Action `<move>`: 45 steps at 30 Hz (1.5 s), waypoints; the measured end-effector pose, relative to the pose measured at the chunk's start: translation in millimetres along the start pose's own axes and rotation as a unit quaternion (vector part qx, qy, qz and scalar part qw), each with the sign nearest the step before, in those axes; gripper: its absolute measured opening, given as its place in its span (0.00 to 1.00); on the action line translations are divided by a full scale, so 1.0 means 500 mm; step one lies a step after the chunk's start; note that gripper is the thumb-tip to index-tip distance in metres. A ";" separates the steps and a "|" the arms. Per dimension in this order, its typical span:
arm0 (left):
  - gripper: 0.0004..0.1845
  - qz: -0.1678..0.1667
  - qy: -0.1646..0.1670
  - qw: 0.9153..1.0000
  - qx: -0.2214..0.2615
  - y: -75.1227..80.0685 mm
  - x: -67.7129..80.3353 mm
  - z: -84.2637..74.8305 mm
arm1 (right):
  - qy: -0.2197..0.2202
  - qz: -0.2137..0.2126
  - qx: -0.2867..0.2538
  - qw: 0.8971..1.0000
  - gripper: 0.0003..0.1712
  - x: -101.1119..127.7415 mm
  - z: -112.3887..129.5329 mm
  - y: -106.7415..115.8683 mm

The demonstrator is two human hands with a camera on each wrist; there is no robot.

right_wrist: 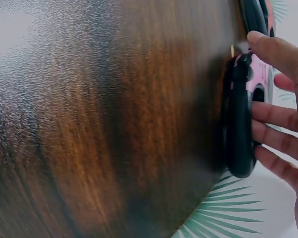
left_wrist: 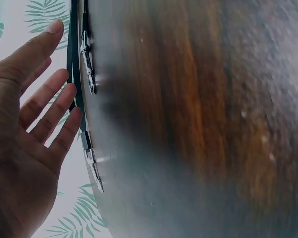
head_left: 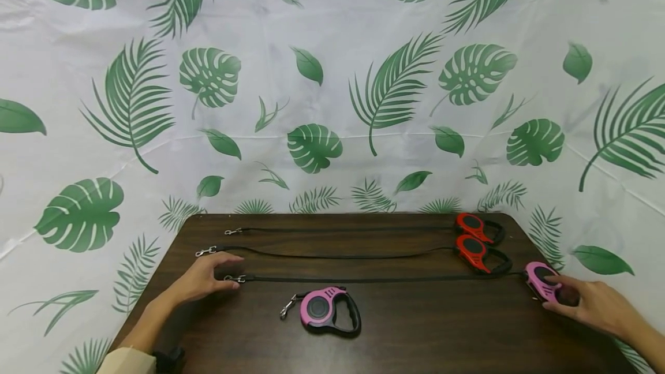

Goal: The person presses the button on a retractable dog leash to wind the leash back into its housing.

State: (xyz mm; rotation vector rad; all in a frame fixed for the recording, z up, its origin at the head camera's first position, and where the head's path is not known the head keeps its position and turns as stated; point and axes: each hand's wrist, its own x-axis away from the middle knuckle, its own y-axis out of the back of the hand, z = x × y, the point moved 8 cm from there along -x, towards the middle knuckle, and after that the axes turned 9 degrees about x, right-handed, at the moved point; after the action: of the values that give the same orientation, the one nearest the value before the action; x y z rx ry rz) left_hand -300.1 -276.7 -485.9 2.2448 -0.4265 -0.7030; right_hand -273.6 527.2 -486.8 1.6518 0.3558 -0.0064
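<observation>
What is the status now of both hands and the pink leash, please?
Left hand open, fingers by the clip of the stretched strap. Right hand gripping the far pink leash housing. Second pink leash lies retracted mid-table, untouched. Nothing blocking.

Two red retractable leashes (head_left: 475, 238) lie near the dark wooden table's (head_left: 415, 333) far right corner, their black cords (head_left: 332, 242) running toward its left edge. A white backdrop with green leaves (head_left: 332, 74) rises beyond.

Two pink-and-black retractable leashes (head_left: 329, 310), two red-and-black ones (head_left: 475, 227); dark brown wood-grain table (head_left: 415, 328); white backdrop (head_left: 332, 74) printed with green leaves.
</observation>
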 end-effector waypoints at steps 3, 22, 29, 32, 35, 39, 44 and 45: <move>0.30 0.008 0.001 1.000 0.008 -0.008 -0.002 0.003 | -0.010 -0.002 0.000 1.000 0.39 0.006 -0.004 -0.006; 0.16 0.005 -0.023 0.999 -0.024 -0.040 -0.015 0.016 | -0.046 0.008 -0.023 0.999 0.46 0.004 -0.012 -0.032; 0.11 0.006 -0.024 0.999 -0.020 -0.044 -0.018 0.016 | -0.037 -0.006 -0.026 0.999 0.43 0.009 -0.014 -0.039; 0.10 0.004 -0.035 0.999 -0.020 -0.044 -0.021 0.009 | -0.032 -0.008 -0.028 0.999 0.41 0.010 -0.013 -0.038; 0.09 0.007 -0.033 0.999 -0.018 -0.044 -0.026 0.005 | -0.030 -0.005 -0.031 0.999 0.40 0.009 -0.013 -0.037; 0.08 0.021 -0.018 1.000 -0.010 -0.044 -0.032 0.005 | -0.031 0.008 -0.036 0.999 0.40 0.006 -0.015 -0.038; 0.07 0.035 -0.011 0.999 -0.012 -0.046 -0.037 0.008 | -0.028 0.017 -0.044 0.999 0.41 0.002 -0.014 -0.038; 0.07 0.038 -0.009 0.999 -0.014 -0.047 -0.037 0.009 | -0.026 0.017 -0.045 0.998 0.40 0.001 -0.013 -0.038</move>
State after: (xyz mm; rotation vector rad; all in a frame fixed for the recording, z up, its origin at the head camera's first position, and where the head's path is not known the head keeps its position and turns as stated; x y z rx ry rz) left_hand -315.5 -254.4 -499.2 2.1850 -0.5041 -0.6854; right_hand -278.9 535.0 -504.6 1.5648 0.2836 -0.0084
